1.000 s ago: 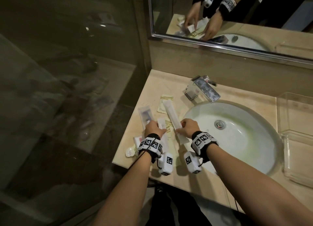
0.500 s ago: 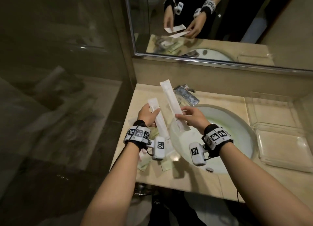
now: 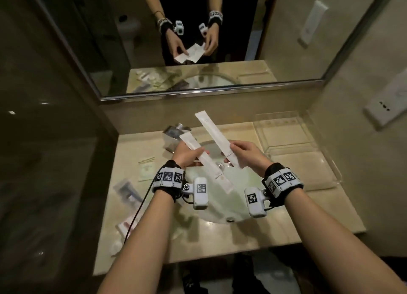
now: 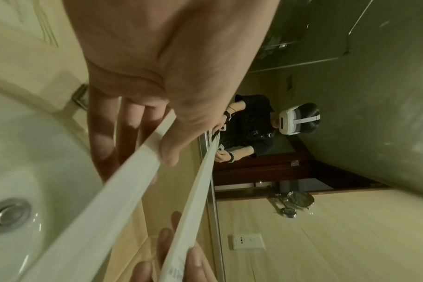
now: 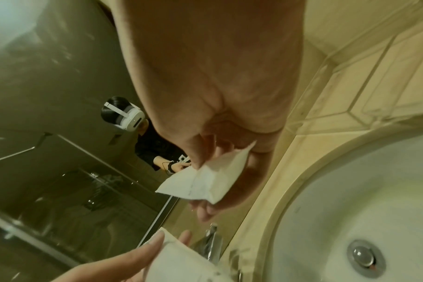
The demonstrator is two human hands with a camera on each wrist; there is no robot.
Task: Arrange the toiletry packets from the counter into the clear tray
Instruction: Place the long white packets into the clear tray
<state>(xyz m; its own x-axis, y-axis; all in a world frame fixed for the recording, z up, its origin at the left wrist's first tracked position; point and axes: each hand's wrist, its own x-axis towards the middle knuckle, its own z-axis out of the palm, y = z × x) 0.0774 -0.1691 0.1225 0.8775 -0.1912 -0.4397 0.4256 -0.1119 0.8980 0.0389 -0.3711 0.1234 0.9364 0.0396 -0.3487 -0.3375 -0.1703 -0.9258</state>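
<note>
Each hand holds one long white packet above the sink basin [image 3: 222, 203]. My left hand [image 3: 195, 156] pinches the shorter packet [image 3: 207, 163] near its middle, thumb on top [image 4: 168, 152], fingers underneath. My right hand [image 3: 231, 153] grips the longer packet [image 3: 217, 137] near its lower end; that packet points up and away toward the mirror. The two packets lie almost parallel, a little apart [image 4: 193, 190]. In the right wrist view the right thumb and fingers pinch the packet's end [image 5: 210, 181]. The clear tray [image 3: 295, 168] stands on the counter right of the basin, nothing in it.
Several more packets lie on the counter left of the basin: a flat square one [image 3: 146, 172], a clear one [image 3: 127, 190] and one near the front edge [image 3: 127, 225]. A chrome faucet [image 3: 174, 135] stands behind the left hand. Mirror and wall close off the back.
Both hands have risen from the counter's left side with their packets and moved right over the basin. The head view has swung right, bringing the whole tray into view.
</note>
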